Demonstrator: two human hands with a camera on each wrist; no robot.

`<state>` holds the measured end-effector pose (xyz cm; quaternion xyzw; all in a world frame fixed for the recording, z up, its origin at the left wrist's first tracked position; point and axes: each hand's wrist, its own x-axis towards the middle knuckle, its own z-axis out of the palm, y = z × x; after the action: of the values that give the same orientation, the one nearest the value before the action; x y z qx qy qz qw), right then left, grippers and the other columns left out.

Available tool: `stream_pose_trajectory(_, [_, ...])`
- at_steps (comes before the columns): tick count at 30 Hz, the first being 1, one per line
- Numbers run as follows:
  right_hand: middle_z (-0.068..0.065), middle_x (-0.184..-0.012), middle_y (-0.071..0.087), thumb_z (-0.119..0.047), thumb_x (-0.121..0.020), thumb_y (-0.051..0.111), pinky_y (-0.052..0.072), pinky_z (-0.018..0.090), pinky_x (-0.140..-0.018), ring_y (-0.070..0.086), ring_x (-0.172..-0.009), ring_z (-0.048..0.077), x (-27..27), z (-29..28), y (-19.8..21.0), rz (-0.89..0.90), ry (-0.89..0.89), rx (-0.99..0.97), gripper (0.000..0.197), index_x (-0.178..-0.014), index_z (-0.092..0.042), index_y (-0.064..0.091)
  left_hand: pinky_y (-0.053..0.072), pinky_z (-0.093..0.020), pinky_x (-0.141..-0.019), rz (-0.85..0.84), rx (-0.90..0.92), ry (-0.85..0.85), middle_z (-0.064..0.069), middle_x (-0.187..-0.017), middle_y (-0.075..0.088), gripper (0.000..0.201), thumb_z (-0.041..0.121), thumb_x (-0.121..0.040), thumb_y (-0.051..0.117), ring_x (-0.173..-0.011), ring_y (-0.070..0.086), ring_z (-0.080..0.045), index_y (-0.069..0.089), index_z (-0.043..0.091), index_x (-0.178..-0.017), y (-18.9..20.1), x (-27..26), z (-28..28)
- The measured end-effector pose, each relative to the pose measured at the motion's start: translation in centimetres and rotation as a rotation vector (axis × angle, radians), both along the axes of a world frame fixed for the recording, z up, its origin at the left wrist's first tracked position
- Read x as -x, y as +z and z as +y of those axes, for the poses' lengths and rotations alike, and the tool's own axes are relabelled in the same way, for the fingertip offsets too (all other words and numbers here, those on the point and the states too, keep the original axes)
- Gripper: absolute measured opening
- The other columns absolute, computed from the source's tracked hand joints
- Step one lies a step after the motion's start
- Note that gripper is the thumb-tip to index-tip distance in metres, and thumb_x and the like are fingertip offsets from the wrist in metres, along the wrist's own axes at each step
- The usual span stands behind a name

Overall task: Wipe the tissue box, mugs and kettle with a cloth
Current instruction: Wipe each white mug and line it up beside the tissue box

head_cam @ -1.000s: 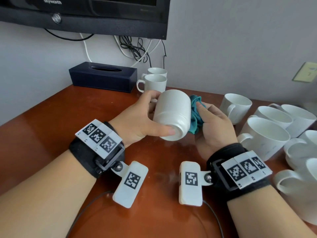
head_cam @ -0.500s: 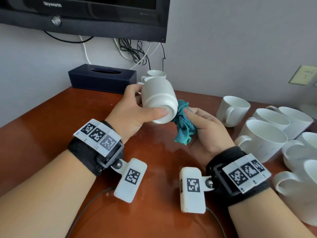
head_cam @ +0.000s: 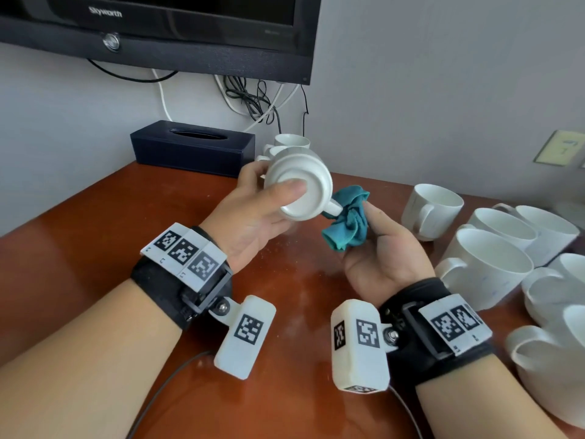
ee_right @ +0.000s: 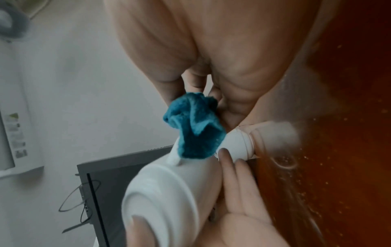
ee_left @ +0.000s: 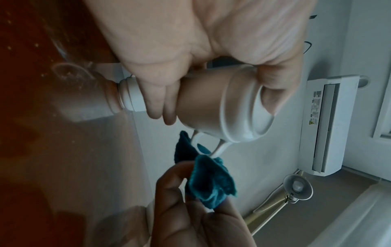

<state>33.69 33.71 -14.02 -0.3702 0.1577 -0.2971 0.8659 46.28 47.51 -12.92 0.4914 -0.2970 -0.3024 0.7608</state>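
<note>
My left hand point(head_cam: 253, 213) grips a white mug point(head_cam: 300, 182) above the table, its base turned toward me and my thumb across the base. The mug point(ee_left: 222, 110) lies on its side with its handle pointing at the cloth. My right hand point(head_cam: 380, 242), palm up, pinches a crumpled teal cloth point(head_cam: 348, 220) that touches the mug's handle. The teal cloth point(ee_right: 194, 130) covers part of the handle of the mug point(ee_right: 165, 192). A dark blue tissue box point(head_cam: 193, 147) stands at the back by the wall. No kettle is in view.
Two white mugs point(head_cam: 291, 142) stand behind the held one next to the tissue box. Several white mugs point(head_cam: 487, 267) crowd the right side of the brown table point(head_cam: 95, 248). A television point(head_cam: 177, 30) with hanging cables is mounted above.
My left hand has turned the mug so that its base faces me and its handle points right. My right hand rolled palm up and brought the cloth from the mug's side to its handle.
</note>
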Motion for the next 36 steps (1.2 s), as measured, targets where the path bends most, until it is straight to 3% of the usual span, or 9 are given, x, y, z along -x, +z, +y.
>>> stream_pose_trajectory(3, [0.01, -0.099, 0.073, -0.017, -0.105, 0.054, 0.06, 0.033, -0.067, 0.071, -0.08, 0.018, 0.1, -0.2, 0.2, -0.064, 0.005, -0.034, 0.04, -0.14, 0.002, 0.057, 0.055, -0.049, -0.103, -0.074, -0.012, -0.044, 0.003, -0.12, 0.07, 0.093, 0.022, -0.067, 0.085, -0.116, 0.07, -0.02, 0.041, 0.026, -0.149, 0.0, 0.0, 0.3])
stream_pose_trajectory(11, [0.018, -0.115, 0.072, -0.013, -0.103, 0.054, 0.054, 0.043, -0.091, 0.069, -0.102, 0.03, 0.7, -0.8, 0.0, -0.087, -0.07, 0.048, 0.036, -0.136, -0.001, 0.059, 0.054, -0.037, -0.099, -0.331, -0.169, -0.035, 0.007, -0.122, 0.07, 0.092, 0.032, -0.055, 0.092, -0.116, 0.067, -0.014, 0.052, 0.035, -0.137, 0.3, -1.0, 0.8])
stream_pose_trajectory(15, [0.022, -0.112, 0.073, -0.002, -0.1, 0.055, 0.053, 0.038, -0.07, 0.066, -0.091, 0.032, 0.5, -0.8, -0.4, 0.022, -0.175, 0.19, 0.018, -0.113, -0.005, 0.067, 0.049, -0.051, -0.11, -0.465, -0.28, 0.013, 0.009, -0.131, 0.066, 0.097, 0.041, -0.052, 0.095, -0.122, 0.064, -0.015, 0.048, 0.042, -0.137, 0.1, -1.4, 0.8])
stream_pose_trajectory(19, [0.013, -0.094, 0.076, 0.007, -0.097, 0.053, 0.051, 0.037, -0.062, 0.063, -0.078, 0.029, 0.6, -0.4, -0.2, 0.076, -0.262, 0.391, 0.021, -0.102, -0.006, 0.069, 0.049, -0.051, -0.11, -0.596, -0.344, 0.046, 0.019, -0.13, 0.063, 0.093, 0.047, -0.052, 0.095, -0.121, 0.063, -0.01, 0.045, 0.055, -0.13, 0.1, -1.5, 0.8])
stream_pose_trajectory(23, [0.013, -0.095, 0.075, 0.001, -0.096, 0.054, 0.044, 0.036, -0.056, 0.059, -0.072, 0.028, 0.3, 0.0, -0.3, 0.131, -0.242, 0.516, 0.026, -0.114, -0.008, 0.071, 0.048, -0.049, -0.109, -0.771, -0.445, 0.068, 0.022, -0.135, 0.053, 0.1, 0.058, -0.051, 0.092, -0.124, 0.057, -0.006, 0.036, 0.052, -0.134, 0.1, -1.3, 0.8])
stream_pose_trajectory(27, [-0.002, -0.126, 0.073, -0.005, -0.101, 0.052, 0.058, 0.041, -0.089, 0.071, -0.109, 0.019, -0.4, 0.1, -0.6, 0.146, -0.185, 0.59, 0.046, -0.139, -0.027, 0.063, 0.047, -0.049, -0.11, -0.859, -0.478, 0.037, 0.018, -0.142, 0.048, 0.105, 0.064, -0.052, 0.09, -0.13, 0.053, -0.009, 0.031, 0.052, -0.138, 0.2, -1.1, 0.9])
stream_pose_trajectory(28, [-0.004, -0.126, 0.073, -0.005, -0.102, 0.05, 0.059, 0.04, -0.089, 0.071, -0.108, 0.018, -0.4, 0.2, -0.6, 0.149, -0.172, 0.591, 0.048, -0.142, -0.029, 0.061, 0.047, -0.05, -0.11, -0.876, -0.484, 0.031, 0.017, -0.143, 0.048, 0.106, 0.064, -0.052, 0.089, -0.131, 0.053, -0.01, 0.03, 0.051, -0.139, 0.2, -1.2, 0.9])
stream_pose_trajectory(31, [0.0, -0.108, 0.075, -0.005, -0.106, 0.043, 0.049, 0.024, -0.058, 0.064, -0.076, 0.012, -0.2, 0.4, -0.4, 0.186, -0.115, 0.631, 0.045, -0.138, -0.03, 0.064, 0.048, -0.05, -0.109, -0.882, -0.492, 0.063, 0.015, -0.144, 0.048, 0.11, 0.065, -0.051, 0.089, -0.13, 0.053, -0.014, 0.029, 0.051, -0.142, 0.1, -1.3, 1.0])
stream_pose_trajectory(36, [-0.006, -0.109, 0.076, -0.016, -0.106, 0.046, 0.05, 0.028, -0.072, 0.064, -0.082, 0.007, -0.5, 0.3, -1.0, 0.259, -0.124, 0.746, 0.041, -0.142, -0.029, 0.062, 0.052, -0.047, -0.102, -0.882, -0.509, 0.201, 0.013, -0.137, 0.051, 0.106, 0.07, -0.051, 0.085, -0.121, 0.057, -0.015, 0.033, 0.046, -0.141, -0.3, -0.9, 0.8])
